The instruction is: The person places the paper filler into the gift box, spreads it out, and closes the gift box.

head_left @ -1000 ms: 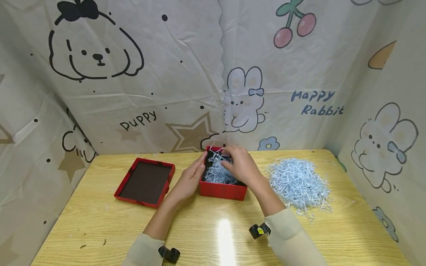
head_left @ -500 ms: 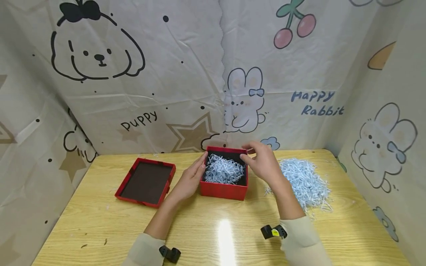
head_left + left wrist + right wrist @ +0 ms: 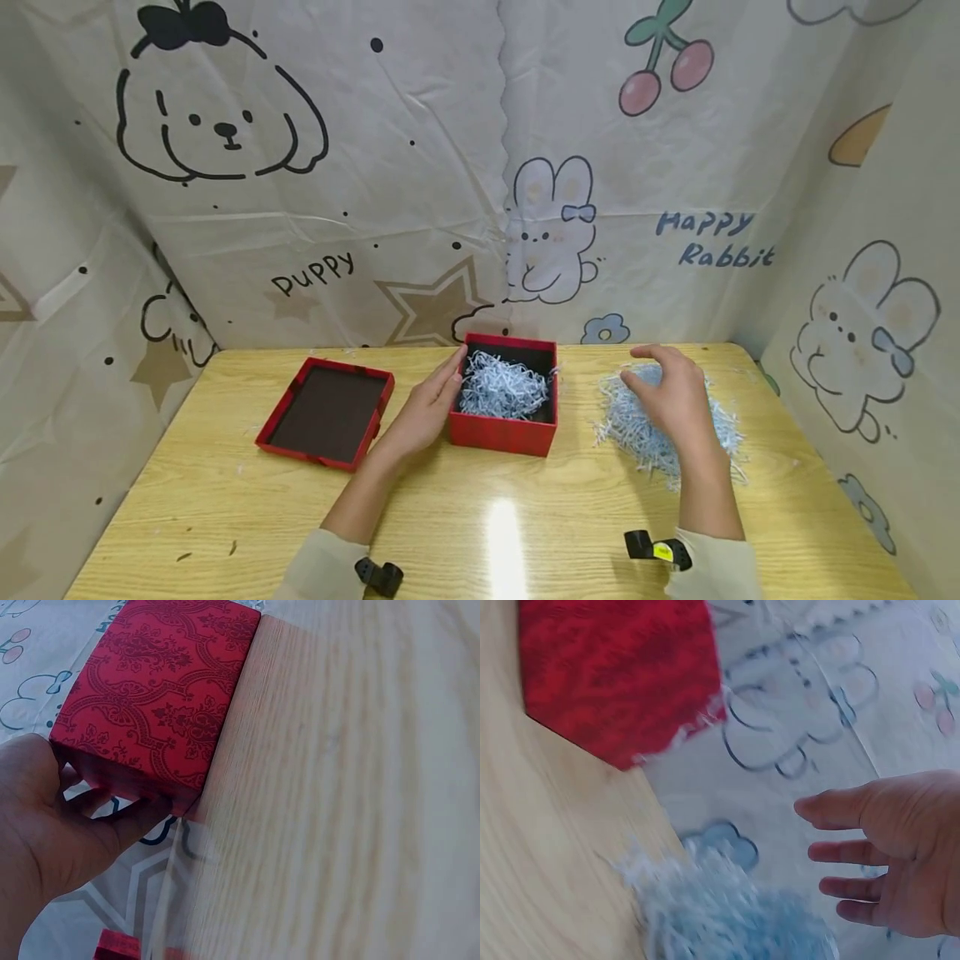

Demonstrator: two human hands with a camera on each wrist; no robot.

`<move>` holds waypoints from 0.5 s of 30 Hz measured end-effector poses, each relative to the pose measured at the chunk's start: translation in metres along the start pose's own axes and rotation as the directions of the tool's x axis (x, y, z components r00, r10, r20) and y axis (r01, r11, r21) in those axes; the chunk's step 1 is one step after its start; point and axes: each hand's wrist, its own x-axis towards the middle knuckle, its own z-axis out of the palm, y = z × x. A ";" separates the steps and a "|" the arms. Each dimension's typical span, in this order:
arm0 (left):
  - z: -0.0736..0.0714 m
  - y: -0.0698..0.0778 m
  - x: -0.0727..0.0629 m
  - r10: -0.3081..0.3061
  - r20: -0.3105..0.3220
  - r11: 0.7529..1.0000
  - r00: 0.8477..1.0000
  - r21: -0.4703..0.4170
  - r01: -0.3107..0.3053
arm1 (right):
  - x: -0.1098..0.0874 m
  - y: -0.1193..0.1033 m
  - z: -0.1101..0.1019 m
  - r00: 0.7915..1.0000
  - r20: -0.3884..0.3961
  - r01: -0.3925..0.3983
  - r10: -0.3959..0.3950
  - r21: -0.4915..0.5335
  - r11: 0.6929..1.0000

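Note:
A red patterned box [image 3: 502, 435] stands without its lid, a mound of pale blue shredded paper [image 3: 501, 387] inside against the dark lining. My left hand [image 3: 429, 408] rests along the box's left wall, its fingers touching that side; in the left wrist view the hand [image 3: 67, 832] lies at the box's side [image 3: 157, 682]. Over the larger pile of shredded paper [image 3: 637, 433] on the right hovers my right hand [image 3: 675, 396], thumb and fingers spread apart. In the right wrist view that hand [image 3: 900, 855] holds nothing, with the blurred paper pile [image 3: 727, 911] below it.
The red box lid [image 3: 330, 412] lies with its dark inside up, left of the box on the wooden table [image 3: 435, 533]. A printed cloth wall [image 3: 420, 192] encloses the back and sides. Stray paper bits lie around the pile.
My right hand has lifted out of the box, passed over its right rim, and moved right above the loose paper pile. The left hand has stayed at the box's left side.

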 end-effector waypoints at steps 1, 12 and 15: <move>0.000 0.000 0.000 0.000 0.001 1.000 1.000 0.004 0.000 | -0.001 0.005 -0.003 1.000 0.006 -0.020 0.020 -0.007 1.000; -0.001 0.001 0.001 -0.004 0.006 1.000 1.000 0.012 0.003 | -0.005 0.070 -0.027 0.970 0.169 -0.167 0.177 -0.072 0.983; 0.000 0.000 0.001 0.004 -0.001 1.000 1.000 0.014 -0.004 | -0.005 0.079 -0.021 0.967 0.160 -0.192 0.200 -0.069 0.979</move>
